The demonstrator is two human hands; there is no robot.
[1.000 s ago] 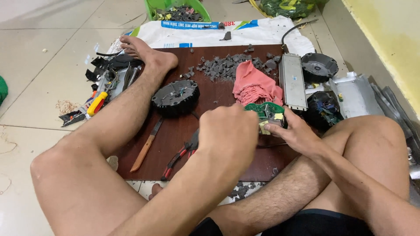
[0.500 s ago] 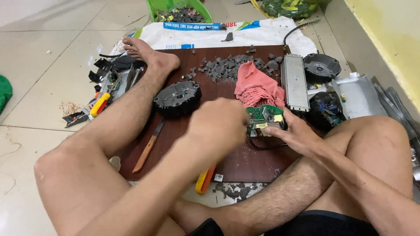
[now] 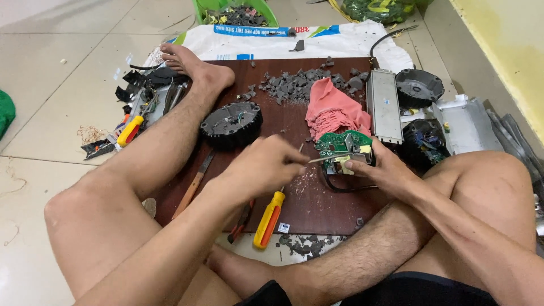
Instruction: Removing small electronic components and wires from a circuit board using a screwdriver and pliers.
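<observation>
A green circuit board (image 3: 343, 148) is held down by the right hand (image 3: 381, 168) while a thin tool (image 3: 324, 160), gripped in the left hand (image 3: 265, 164), pries at it; steady pressure seems needed next.

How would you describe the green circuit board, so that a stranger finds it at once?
Start at the dark brown wooden board on the floor. Near its right edge, just below the pink cloth, the right hand steadies the green circuit board. It is the only green, flat piece there; the round parts nearby are black.
</observation>
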